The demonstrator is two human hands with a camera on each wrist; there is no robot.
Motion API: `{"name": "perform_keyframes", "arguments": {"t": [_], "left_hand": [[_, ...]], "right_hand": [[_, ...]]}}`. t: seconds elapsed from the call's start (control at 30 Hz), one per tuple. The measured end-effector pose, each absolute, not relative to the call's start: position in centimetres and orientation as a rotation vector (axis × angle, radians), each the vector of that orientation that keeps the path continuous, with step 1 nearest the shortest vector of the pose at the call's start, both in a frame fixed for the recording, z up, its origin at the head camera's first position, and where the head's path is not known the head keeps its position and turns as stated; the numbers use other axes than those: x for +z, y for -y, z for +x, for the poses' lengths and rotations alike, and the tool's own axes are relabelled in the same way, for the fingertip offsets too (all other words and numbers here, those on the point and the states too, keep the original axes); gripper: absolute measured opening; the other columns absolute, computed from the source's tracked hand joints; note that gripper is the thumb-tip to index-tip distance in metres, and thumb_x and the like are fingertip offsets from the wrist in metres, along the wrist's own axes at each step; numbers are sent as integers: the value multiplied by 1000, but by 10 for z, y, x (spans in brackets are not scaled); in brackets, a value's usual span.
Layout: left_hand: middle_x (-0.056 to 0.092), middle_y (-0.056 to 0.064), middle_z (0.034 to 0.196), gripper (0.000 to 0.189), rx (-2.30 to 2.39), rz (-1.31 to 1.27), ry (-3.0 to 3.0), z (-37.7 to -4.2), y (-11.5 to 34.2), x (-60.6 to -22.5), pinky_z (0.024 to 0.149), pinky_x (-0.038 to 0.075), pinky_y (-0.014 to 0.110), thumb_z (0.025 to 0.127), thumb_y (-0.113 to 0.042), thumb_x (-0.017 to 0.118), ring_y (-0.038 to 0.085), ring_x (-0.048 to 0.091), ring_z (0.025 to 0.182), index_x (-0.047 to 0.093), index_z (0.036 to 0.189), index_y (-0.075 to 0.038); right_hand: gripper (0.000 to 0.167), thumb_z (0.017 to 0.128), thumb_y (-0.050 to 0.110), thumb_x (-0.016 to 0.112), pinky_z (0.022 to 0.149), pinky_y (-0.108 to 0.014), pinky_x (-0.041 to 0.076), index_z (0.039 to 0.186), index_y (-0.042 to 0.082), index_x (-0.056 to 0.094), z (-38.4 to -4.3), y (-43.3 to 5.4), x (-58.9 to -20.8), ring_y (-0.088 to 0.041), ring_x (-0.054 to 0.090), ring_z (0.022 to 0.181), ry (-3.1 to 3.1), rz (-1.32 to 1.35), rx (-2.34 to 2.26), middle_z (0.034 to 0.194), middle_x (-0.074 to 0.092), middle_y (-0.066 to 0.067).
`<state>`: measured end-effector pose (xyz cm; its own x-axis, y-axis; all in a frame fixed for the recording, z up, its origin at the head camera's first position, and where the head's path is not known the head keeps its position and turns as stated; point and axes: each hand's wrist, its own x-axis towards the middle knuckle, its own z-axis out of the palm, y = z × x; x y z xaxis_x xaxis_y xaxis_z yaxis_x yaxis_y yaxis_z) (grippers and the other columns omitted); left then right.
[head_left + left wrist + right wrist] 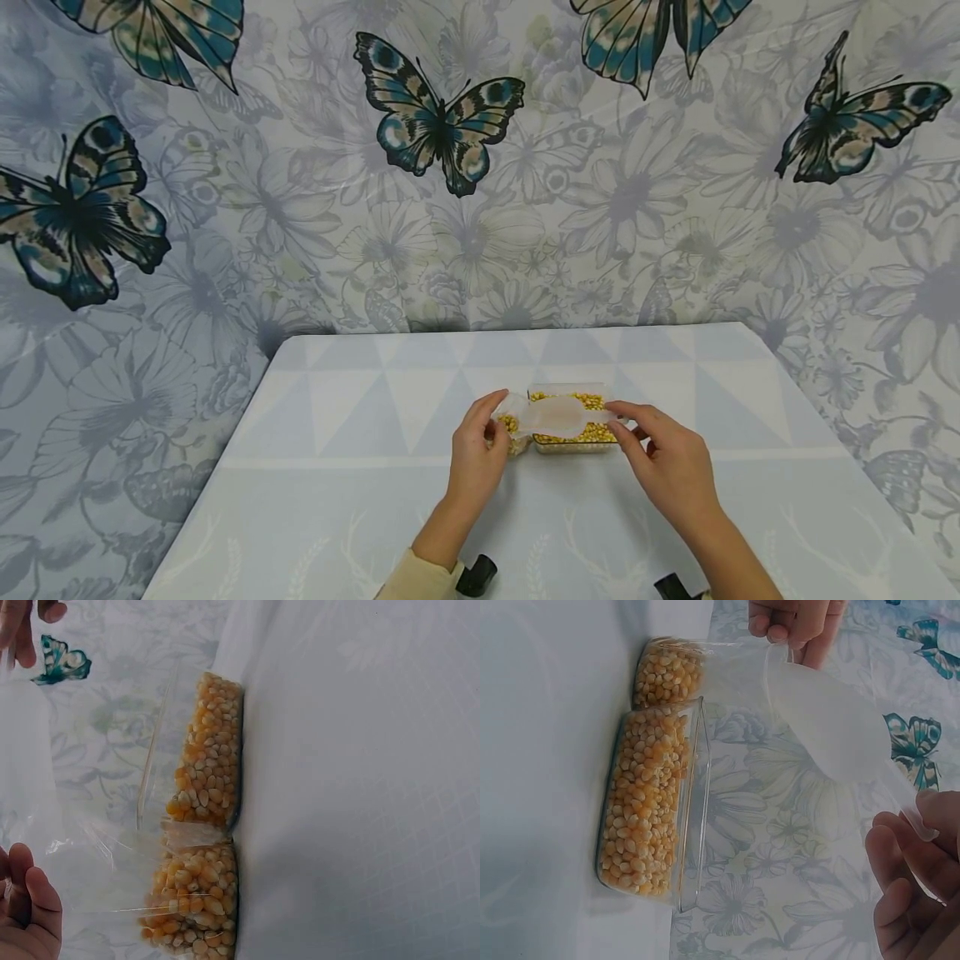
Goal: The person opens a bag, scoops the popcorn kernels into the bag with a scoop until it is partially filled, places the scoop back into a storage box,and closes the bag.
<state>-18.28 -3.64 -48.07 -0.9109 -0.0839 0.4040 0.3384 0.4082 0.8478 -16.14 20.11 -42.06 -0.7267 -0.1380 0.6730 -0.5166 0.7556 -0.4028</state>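
Observation:
In the head view my left hand [478, 450] pinches the top edge of a clear plastic bag [735, 671], which has corn kernels [667, 673] in its bottom. My right hand [671, 458] grips a translucent white scoop [829, 724] by its handle, between thumb and fingers. The scoop's head reaches the mouth of the bag, its underside towards the right wrist camera. Whatever lies inside the scoop is hidden in that view. Right beside the bag stands a clear glass container [694, 847] of corn kernels, below the scoop.
A pale table [360, 508] with a triangle and antler pattern carries everything. Behind it hangs a floral cloth [480, 250] with large butterflies. Black wrist cameras [477, 575] sit at both wrists.

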Motion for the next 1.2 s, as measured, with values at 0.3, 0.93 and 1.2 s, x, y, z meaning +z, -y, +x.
{"name": "perform_keyframes", "arguments": {"t": [0.3, 0.93, 1.2], "left_hand": [[64, 4, 132, 47, -1496, -220, 2280, -183, 37, -481, 67, 52, 19, 90, 8, 55, 7, 52, 76, 64, 132, -11], [63, 5, 132, 48, -1521, -238, 2268, -181, 38, -480, 66, 51, 19, 92, 10, 54, 6, 51, 74, 63, 134, -12], [63, 5, 133, 46, -1508, -237, 2283, -181, 38, -481, 66, 51, 19, 93, 7, 54, 6, 51, 74, 62, 134, -13]], "right_hand": [[34, 75, 5, 83, 52, -10, 37, 106, 17, 75, -162, -204, -424, 0, 56, 61, 2342, 487, 735, 88, 75, 5], [37, 71, 8, 86, 51, -11, 37, 105, 17, 75, -159, -210, -435, 6, 47, 58, 2354, 507, 693, 77, 70, 11], [32, 78, -1, 80, 48, -11, 37, 104, 18, 75, -160, -218, -441, 4, 50, 54, 2366, 458, 898, 73, 63, 12]]}}
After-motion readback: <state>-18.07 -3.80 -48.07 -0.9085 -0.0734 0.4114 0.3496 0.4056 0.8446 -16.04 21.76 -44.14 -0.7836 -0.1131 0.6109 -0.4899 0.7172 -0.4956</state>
